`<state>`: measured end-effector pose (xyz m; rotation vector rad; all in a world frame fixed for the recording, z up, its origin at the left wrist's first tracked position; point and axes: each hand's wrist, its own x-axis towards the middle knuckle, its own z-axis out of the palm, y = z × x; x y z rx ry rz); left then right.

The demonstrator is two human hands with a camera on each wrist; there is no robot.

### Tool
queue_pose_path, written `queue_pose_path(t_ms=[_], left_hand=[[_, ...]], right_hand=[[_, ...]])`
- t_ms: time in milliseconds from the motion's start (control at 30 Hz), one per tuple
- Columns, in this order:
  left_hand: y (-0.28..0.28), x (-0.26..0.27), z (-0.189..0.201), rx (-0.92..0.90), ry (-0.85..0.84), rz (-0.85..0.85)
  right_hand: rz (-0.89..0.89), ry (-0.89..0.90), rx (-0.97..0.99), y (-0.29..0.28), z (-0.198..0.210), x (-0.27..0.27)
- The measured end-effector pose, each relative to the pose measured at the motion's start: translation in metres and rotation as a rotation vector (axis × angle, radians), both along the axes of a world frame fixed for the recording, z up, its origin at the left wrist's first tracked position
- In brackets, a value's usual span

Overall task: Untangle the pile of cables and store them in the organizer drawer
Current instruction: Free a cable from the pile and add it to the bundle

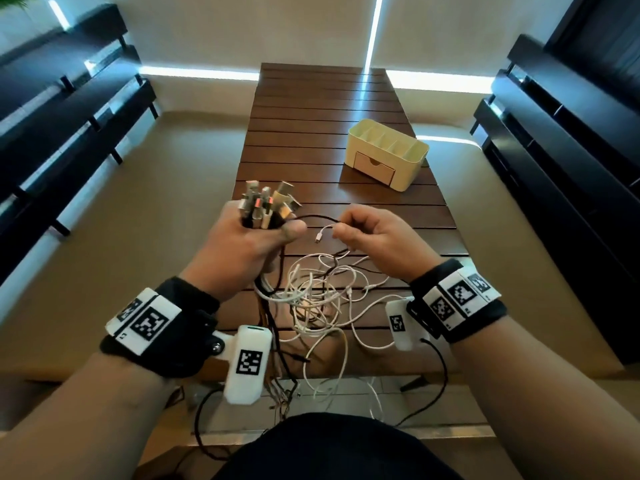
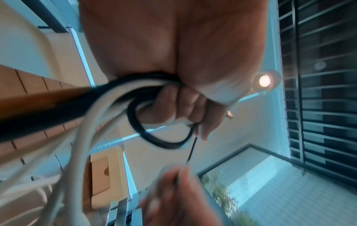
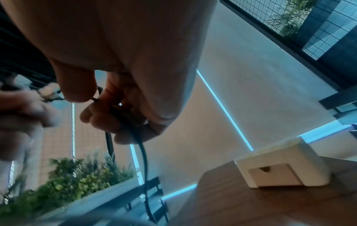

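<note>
My left hand (image 1: pixel 256 233) grips a bundle of cable ends, their USB plugs (image 1: pixel 268 200) sticking up above the fist. In the left wrist view its fingers (image 2: pixel 179 107) curl round black and white cables (image 2: pixel 108 97). My right hand (image 1: pixel 349 230) pinches a thin black cable (image 1: pixel 318 218) that runs across to the left fist, along with a white cable whose small plug (image 1: pixel 320 236) dangles between the hands. A tangled pile of white and dark cables (image 1: pixel 318 299) lies on the table below both hands and hangs over its near edge. The cream organizer (image 1: pixel 388 152) stands further back right, its drawer (image 1: pixel 374 171) closed.
The slatted wooden table (image 1: pixel 311 133) stretches away ahead. Dark benches (image 1: pixel 69 116) line the left side and dark shelving (image 1: pixel 571 133) the right. In the right wrist view the organizer (image 3: pixel 282 168) sits on the table, with a planter of green plants (image 3: pixel 67 180) beyond.
</note>
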<state>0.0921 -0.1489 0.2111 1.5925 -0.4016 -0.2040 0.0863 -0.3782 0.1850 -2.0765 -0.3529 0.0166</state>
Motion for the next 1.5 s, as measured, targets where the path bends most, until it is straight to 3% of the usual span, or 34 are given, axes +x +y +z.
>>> queue_pose_path(t_ms=[100, 200, 267, 400, 500, 600, 733, 867, 1000, 1100, 1200, 1333, 1500], left_hand=[[0.012, 0.005, -0.006, -0.024, 0.098, 0.084], [0.02, 0.007, -0.022, 0.252, 0.098, 0.11], [0.022, 0.009, -0.03, 0.341, 0.092, 0.178], [0.017, 0.014, -0.027, 0.244, -0.028, 0.337], [0.0, 0.012, -0.016, 0.284, -0.146, 0.279], [-0.016, 0.01, -0.014, 0.378, -0.218, 0.154], [-0.014, 0.011, -0.014, 0.35, -0.254, 0.099], [-0.003, 0.008, -0.003, 0.297, -0.273, 0.138], [0.025, 0.018, 0.004, 0.029, -0.062, 0.305], [0.036, 0.021, -0.001, -0.001, 0.019, 0.308], [0.025, 0.015, -0.008, 0.009, 0.073, 0.245], [0.006, 0.009, -0.005, 0.012, 0.072, 0.235], [0.011, 0.012, -0.004, 0.0, 0.102, 0.262]], right_hand=[[-0.061, 0.069, 0.057, -0.013, -0.018, 0.008], [-0.129, 0.087, 0.057, -0.018, -0.021, 0.015], [-0.128, 0.053, -0.086, -0.019, -0.017, 0.02], [-0.019, -0.097, -0.391, -0.016, -0.014, 0.027], [0.092, -0.225, -0.439, -0.001, -0.007, 0.029], [0.145, -0.368, -0.368, 0.016, 0.009, 0.029], [0.146, -0.414, -0.281, 0.021, 0.025, 0.027], [0.097, -0.307, -0.259, 0.013, 0.017, 0.021], [-0.122, -0.062, -0.219, -0.021, -0.003, 0.022], [-0.224, 0.021, -0.117, -0.033, -0.006, 0.026], [-0.162, -0.007, 0.006, -0.015, 0.006, 0.026], [0.007, -0.058, -0.045, 0.017, 0.011, 0.024], [0.087, 0.079, 0.065, 0.022, 0.001, 0.024]])
